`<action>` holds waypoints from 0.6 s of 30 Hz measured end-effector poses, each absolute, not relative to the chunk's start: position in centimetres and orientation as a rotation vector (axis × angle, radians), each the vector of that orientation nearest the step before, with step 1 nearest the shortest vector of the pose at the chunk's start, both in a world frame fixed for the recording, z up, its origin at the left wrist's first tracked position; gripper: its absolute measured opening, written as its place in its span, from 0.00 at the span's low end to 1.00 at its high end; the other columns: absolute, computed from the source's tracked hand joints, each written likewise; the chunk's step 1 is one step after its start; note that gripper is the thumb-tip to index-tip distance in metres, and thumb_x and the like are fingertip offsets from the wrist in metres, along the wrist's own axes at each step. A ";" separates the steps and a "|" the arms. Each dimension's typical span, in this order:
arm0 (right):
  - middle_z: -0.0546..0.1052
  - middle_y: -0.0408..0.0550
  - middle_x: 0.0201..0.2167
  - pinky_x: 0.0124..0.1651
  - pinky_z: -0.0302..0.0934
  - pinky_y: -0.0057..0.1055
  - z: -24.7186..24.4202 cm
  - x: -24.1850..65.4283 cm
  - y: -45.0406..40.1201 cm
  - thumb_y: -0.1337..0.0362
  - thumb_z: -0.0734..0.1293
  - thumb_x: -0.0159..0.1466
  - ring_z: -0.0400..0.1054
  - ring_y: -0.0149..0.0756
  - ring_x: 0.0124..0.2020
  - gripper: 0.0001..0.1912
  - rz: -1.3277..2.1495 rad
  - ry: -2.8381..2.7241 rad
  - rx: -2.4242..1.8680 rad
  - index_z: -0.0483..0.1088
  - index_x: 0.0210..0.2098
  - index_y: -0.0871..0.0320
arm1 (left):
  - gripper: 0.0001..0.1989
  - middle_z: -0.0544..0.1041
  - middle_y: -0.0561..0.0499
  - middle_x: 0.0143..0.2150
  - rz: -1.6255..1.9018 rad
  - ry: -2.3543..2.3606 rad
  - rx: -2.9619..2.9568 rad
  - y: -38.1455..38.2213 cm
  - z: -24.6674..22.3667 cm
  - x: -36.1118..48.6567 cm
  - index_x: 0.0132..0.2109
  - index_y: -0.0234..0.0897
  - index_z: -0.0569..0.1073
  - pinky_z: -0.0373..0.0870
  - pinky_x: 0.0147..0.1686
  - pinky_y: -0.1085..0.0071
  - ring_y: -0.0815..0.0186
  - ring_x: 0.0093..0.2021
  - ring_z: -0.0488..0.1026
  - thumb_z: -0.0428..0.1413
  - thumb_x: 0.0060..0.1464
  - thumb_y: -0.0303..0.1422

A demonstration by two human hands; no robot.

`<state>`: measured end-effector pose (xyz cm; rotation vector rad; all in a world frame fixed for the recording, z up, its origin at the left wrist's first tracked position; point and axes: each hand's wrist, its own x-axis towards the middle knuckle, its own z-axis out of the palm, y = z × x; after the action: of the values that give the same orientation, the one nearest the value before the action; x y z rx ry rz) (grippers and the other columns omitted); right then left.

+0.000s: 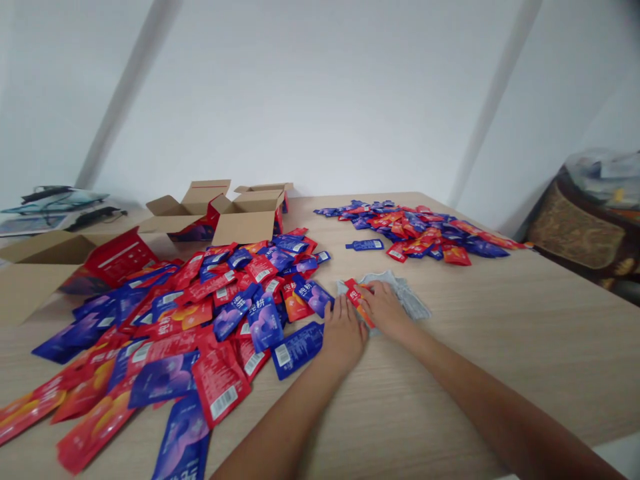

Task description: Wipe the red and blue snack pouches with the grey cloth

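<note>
A red and orange pouch [353,292] lies on a crumpled grey cloth [413,301] in the middle of the table. My right hand [385,308] rests over the pouch's right side, its fingers bent onto it and the palm on the cloth. Just left of the cloth, my left hand [345,333] lies palm down, fingers stretched forward, beside the pouch's near end. A blue pouch [299,350] with a barcode sits by my left wrist, and another blue pouch [313,295] touches or nearly touches the left fingertips.
A large heap of red and blue pouches [200,320] spreads over the table's left side. Another heap [415,230] lies at the back right, with a single blue pouch [367,245] before it. Opened cardboard boxes [245,227] stand at the back left. A patterned chair [575,230] is at right.
</note>
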<state>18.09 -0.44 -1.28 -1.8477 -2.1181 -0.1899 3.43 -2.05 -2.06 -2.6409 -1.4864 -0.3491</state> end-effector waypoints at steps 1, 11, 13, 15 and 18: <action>0.67 0.55 0.48 0.50 0.54 0.36 -1.2 18.5 -0.4 0.60 0.55 0.67 0.59 0.44 0.49 0.21 -0.207 -2.121 -1.876 0.63 0.58 0.50 | 0.29 0.58 0.34 0.64 -0.330 -1.490 -2.638 -2.0 -2.0 3.4 0.61 0.22 0.60 0.45 0.62 0.51 0.52 0.64 0.52 0.39 0.60 0.39; 0.68 0.57 0.41 0.43 0.58 0.36 0.3 22.4 -0.5 0.61 0.60 0.65 0.61 0.46 0.44 0.20 -0.355 -1.844 -2.066 0.64 0.56 0.55 | 0.29 0.58 0.35 0.64 -0.318 -1.522 -2.620 -2.2 -1.9 3.3 0.62 0.23 0.60 0.45 0.62 0.51 0.52 0.65 0.52 0.39 0.60 0.40; 0.68 0.56 0.43 0.44 0.59 0.34 1.3 21.3 -0.9 0.61 0.57 0.66 0.63 0.42 0.44 0.21 -0.280 -1.813 -1.911 0.61 0.58 0.56 | 0.29 0.58 0.35 0.64 -0.329 -1.524 -2.611 -2.3 -1.8 3.4 0.61 0.24 0.60 0.46 0.62 0.51 0.52 0.64 0.53 0.39 0.60 0.39; 0.69 0.53 0.45 0.44 0.59 0.31 2.0 20.2 -1.3 0.60 0.53 0.68 0.65 0.37 0.43 0.20 -0.165 -1.815 -1.747 0.61 0.57 0.57 | 0.29 0.59 0.35 0.64 -0.337 -1.512 -2.610 -2.3 -1.8 3.4 0.61 0.23 0.61 0.46 0.62 0.51 0.52 0.64 0.53 0.39 0.60 0.39; 0.70 0.52 0.45 0.48 0.58 0.30 1.7 19.2 -1.6 0.63 0.50 0.69 0.65 0.36 0.44 0.20 -0.083 -1.872 -1.673 0.63 0.54 0.58 | 0.29 0.59 0.34 0.63 -0.338 -1.502 -2.618 -2.2 -1.8 3.5 0.61 0.23 0.60 0.46 0.61 0.51 0.51 0.64 0.53 0.40 0.60 0.39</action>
<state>19.24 -1.62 1.72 -1.6729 -1.8717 -0.0831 3.51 -2.20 -1.76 -2.6177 -1.5015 -0.3384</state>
